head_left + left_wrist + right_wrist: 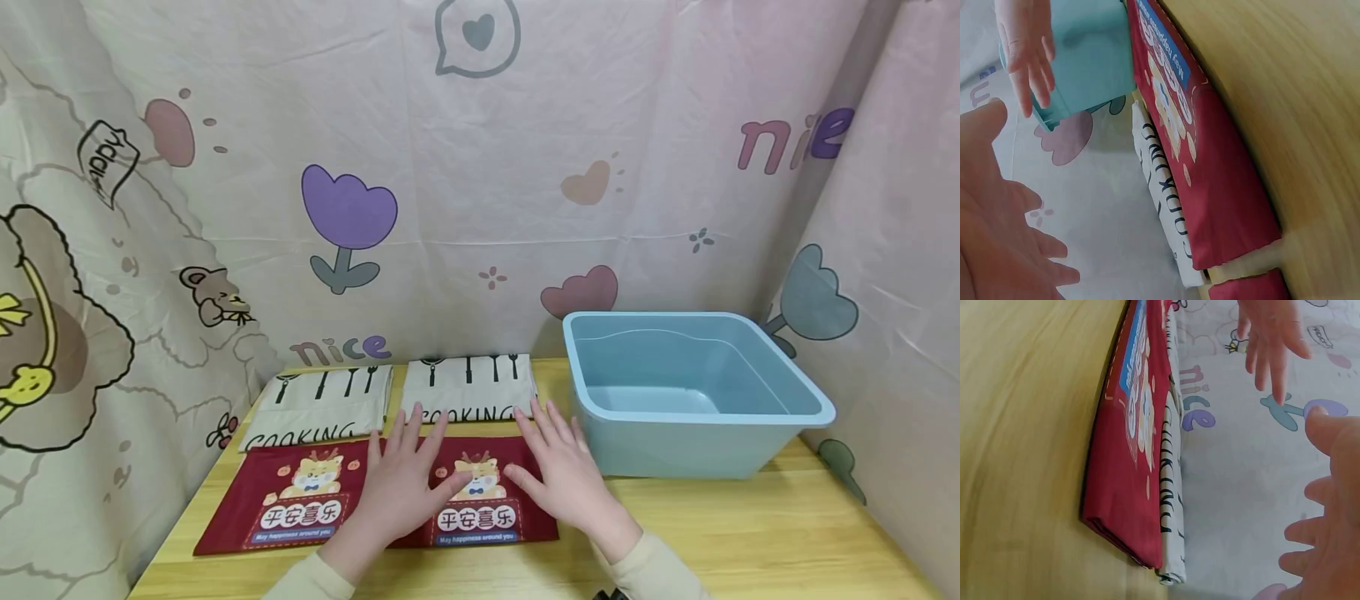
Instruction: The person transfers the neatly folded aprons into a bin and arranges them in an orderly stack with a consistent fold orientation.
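Note:
Two folded red cloths lie side by side, a left one (307, 487) and a right one (480, 512), each printed with a cartoon animal and white lettering. Behind them are two folded white cloths, left (322, 408) and right (472, 387), marked COOKING with black utensil prints. My left hand (401, 487) is held above the inner edges of the red cloths, fingers spread. Above the right end of the right red cloth, my right hand (562, 471) spreads its fingers too. Both wrist views show the hands raised off the cloths, holding nothing.
A light blue plastic bin (675, 446) stands on the wooden table (720, 533) at the right, close to my right hand. A patterned curtain (465, 208) hangs behind the table and along both sides. A small dark object (611, 595) shows at the bottom edge, by the right sleeve.

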`<state>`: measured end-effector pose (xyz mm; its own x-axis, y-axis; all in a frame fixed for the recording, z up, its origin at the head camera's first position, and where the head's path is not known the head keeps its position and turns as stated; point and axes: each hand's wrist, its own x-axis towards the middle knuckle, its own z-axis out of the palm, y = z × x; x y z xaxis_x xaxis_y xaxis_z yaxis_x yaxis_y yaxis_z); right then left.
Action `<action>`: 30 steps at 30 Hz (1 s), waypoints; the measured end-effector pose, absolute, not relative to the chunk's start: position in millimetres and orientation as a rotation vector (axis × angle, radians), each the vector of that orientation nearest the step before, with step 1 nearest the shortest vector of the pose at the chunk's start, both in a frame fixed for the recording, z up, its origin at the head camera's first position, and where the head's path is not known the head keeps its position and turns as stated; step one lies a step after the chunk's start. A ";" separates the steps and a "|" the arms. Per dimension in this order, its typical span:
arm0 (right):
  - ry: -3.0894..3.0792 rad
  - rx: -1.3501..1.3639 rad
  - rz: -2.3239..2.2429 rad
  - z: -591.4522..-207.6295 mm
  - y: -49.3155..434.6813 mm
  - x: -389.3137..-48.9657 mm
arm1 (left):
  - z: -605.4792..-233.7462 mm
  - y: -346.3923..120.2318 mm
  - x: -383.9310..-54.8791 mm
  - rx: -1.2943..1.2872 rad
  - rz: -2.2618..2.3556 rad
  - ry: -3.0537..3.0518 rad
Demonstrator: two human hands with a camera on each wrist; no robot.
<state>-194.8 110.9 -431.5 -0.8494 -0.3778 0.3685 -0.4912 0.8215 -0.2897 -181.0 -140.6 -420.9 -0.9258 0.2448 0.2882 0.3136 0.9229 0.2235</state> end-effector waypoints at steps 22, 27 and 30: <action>-2.648 0.401 1.494 -457.2 133.2 -189.6 | -432.3 -180.6 -179.2 -0.030 -1.202 -2.878; -2.646 0.356 1.647 -460.8 139.1 -190.3 | -432.8 -187.8 -181.3 0.068 -1.311 -2.896; -2.657 0.324 1.702 -461.9 141.3 -190.5 | -434.2 -191.4 -182.8 0.118 -1.381 -2.891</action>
<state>-190.5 141.3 -461.9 -0.9787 -0.1874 0.0838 -0.1545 0.4033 -0.9019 -182.8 -191.4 -434.2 -0.9952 -0.0386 -0.0897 -0.0940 0.6266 0.7737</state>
